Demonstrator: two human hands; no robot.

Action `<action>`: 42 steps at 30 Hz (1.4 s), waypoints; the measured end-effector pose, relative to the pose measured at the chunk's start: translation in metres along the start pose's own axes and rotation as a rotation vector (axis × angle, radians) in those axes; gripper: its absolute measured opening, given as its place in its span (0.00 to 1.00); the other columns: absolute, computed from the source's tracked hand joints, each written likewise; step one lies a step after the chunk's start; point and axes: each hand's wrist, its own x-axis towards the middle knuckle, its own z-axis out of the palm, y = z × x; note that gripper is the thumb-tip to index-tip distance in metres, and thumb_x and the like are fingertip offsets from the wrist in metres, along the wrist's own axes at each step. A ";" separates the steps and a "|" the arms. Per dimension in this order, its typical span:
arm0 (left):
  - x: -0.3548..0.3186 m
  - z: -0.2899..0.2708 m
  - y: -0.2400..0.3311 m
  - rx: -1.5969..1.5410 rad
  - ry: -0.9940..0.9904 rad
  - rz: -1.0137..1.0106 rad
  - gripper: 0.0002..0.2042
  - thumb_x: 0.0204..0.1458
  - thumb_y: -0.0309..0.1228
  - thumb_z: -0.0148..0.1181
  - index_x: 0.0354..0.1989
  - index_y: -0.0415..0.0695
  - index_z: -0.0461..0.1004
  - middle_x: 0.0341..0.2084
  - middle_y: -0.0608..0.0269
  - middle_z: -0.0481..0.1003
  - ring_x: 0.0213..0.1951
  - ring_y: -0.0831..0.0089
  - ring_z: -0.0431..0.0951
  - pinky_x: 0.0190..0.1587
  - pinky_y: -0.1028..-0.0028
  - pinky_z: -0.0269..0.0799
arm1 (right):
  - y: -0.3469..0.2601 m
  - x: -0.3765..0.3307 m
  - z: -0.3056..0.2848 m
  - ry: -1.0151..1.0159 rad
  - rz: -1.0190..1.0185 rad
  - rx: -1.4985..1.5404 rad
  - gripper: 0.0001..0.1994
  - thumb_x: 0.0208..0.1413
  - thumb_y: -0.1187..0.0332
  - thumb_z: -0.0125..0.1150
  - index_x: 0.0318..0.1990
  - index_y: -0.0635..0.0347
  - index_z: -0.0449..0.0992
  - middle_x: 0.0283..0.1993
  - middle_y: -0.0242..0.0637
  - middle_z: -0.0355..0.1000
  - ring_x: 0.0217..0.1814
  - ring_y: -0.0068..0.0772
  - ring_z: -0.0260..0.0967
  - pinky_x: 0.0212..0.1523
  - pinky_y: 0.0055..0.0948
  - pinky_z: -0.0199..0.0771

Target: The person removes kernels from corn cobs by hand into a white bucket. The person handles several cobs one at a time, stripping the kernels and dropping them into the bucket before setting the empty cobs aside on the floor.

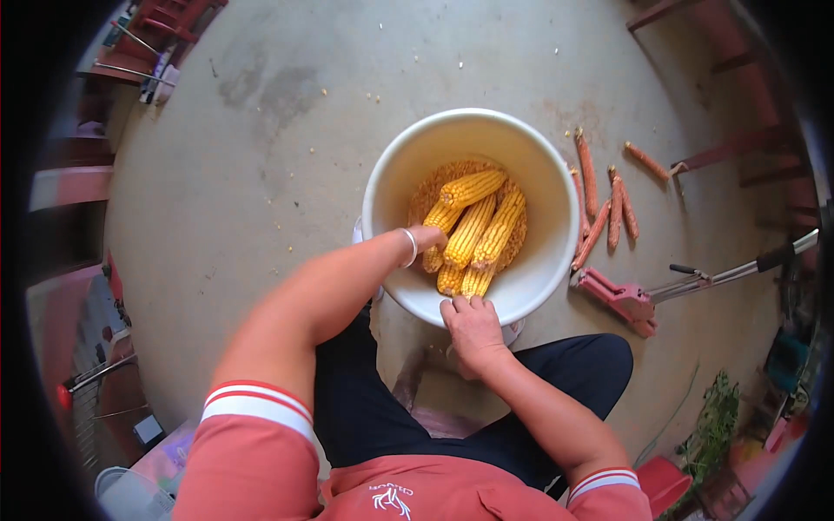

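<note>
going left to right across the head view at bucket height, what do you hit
left hand → corn ears in the white bucket → bare cobs on the floor → red tool with its long handle

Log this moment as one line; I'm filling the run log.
left hand: in bucket, on corn | right hand: on rim | bare cobs: on floor right of bucket

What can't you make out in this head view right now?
- Left hand fingers: inside the white bucket, hidden behind the wrist.
- Right hand fingertips: curled over the rim.
- Kernels depth: covered by corn cobs.
- Items at the picture's edges: bent, blurred.
</note>
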 end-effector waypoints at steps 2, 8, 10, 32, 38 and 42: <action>-0.025 0.009 0.010 -0.145 -0.172 -0.080 0.18 0.45 0.35 0.62 0.44 0.42 0.69 0.33 0.56 0.73 0.31 0.63 0.75 0.27 0.67 0.75 | 0.010 -0.008 0.013 -0.036 0.039 -0.024 0.07 0.46 0.70 0.55 0.35 0.54 0.72 0.36 0.35 0.71 0.42 0.37 0.69 0.42 0.35 0.66; -0.115 0.014 0.023 -0.453 -0.221 -0.275 0.11 0.59 0.25 0.51 0.49 0.35 0.64 0.43 0.49 0.68 0.45 0.60 0.73 0.43 0.61 0.79 | 0.017 -0.017 0.011 -0.069 0.006 0.000 0.07 0.48 0.69 0.54 0.35 0.55 0.74 0.38 0.34 0.73 0.42 0.37 0.70 0.43 0.34 0.66; -0.154 0.000 0.025 -0.454 -0.268 -0.260 0.12 0.60 0.25 0.50 0.50 0.35 0.63 0.44 0.49 0.68 0.46 0.59 0.72 0.45 0.60 0.78 | 0.022 -0.021 0.005 -0.064 -0.042 0.006 0.07 0.48 0.68 0.54 0.34 0.55 0.74 0.36 0.33 0.73 0.42 0.36 0.70 0.43 0.34 0.66; -0.313 0.025 -0.042 -0.686 -0.799 0.565 0.26 0.59 0.36 0.53 0.64 0.47 0.54 0.48 0.61 0.68 0.48 0.69 0.72 0.45 0.67 0.71 | -0.004 -0.003 -0.117 -0.006 0.323 1.670 0.27 0.65 0.47 0.45 0.59 0.63 0.64 0.54 0.45 0.71 0.54 0.37 0.71 0.56 0.36 0.71; -0.304 0.038 -0.002 -0.499 -0.312 0.553 0.26 0.54 0.58 0.55 0.33 0.42 0.72 0.19 0.64 0.72 0.14 0.75 0.72 0.13 0.77 0.65 | 0.027 0.021 -0.113 0.080 0.509 1.336 0.30 0.61 0.41 0.47 0.51 0.63 0.73 0.41 0.38 0.76 0.36 0.29 0.76 0.36 0.26 0.77; -0.264 0.032 0.025 -0.188 -0.220 0.597 0.23 0.56 0.54 0.55 0.40 0.43 0.70 0.21 0.65 0.70 0.16 0.78 0.68 0.16 0.78 0.63 | 0.061 0.039 -0.107 -0.107 0.502 1.356 0.28 0.62 0.39 0.45 0.43 0.59 0.73 0.29 0.31 0.73 0.24 0.19 0.70 0.22 0.17 0.67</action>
